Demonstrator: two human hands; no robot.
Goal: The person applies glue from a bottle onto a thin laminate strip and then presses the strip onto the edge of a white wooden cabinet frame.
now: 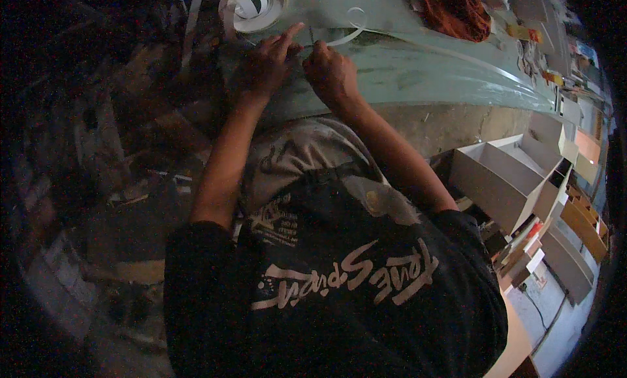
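Observation:
My left hand (269, 66) is over the light green work surface (418, 64), index finger stretched out and nothing visible in it. Just right of it, my right hand (332, 76) is closed, its thumb and fingers pinched together. A narrow white strip (349, 37) meets those fingertips and rises into a small loop. A thin dark upright shape shows between the hands, too dim to name. Beyond my left hand lies a roll of white band (285, 9), wound in a flat ring.
Reddish-brown cloth (457, 12) lies at the far right of the surface. A long pale strip (483, 64) runs along it to the right. White box-like cabinet parts (496, 175) stand on the right, with a brown wooden piece (581, 221) behind. The left side is dark clutter.

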